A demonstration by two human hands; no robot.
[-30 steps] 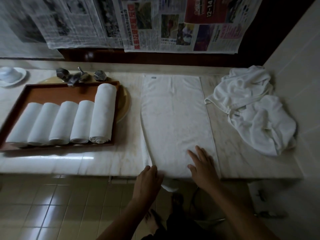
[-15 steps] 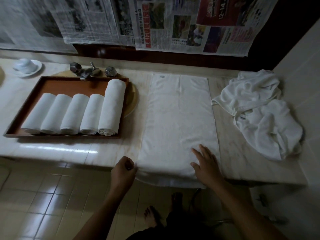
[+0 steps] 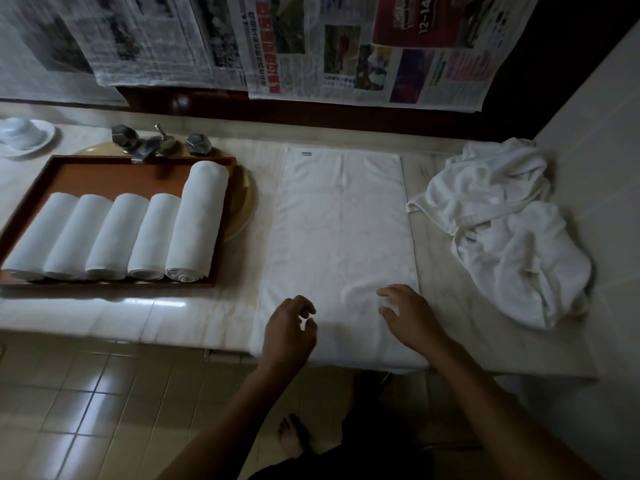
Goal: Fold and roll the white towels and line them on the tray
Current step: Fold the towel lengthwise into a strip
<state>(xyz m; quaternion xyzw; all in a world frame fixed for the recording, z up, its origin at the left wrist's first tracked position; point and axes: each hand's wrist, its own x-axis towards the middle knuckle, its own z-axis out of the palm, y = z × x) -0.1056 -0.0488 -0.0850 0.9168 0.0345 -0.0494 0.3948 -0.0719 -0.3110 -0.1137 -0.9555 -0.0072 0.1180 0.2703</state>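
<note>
- Flat towel point(image 3: 341, 220) lies on the tabletop point(image 3: 450, 299) just right of the tray point(image 3: 114, 174), long axis running away from me, near end under both grips.
- Left grip point(image 3: 291, 327) is loosely curled and empty.
- Right grip point(image 3: 405, 313) has fingertips on bunched cloth; I can't tell pinch from press.
- My call: roll away along that axis.

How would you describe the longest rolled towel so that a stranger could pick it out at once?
Find the brown tray on the left of the counter. Five rolled white towels lie side by side in it. The rightmost roll is longer and thicker than the other four.
</note>
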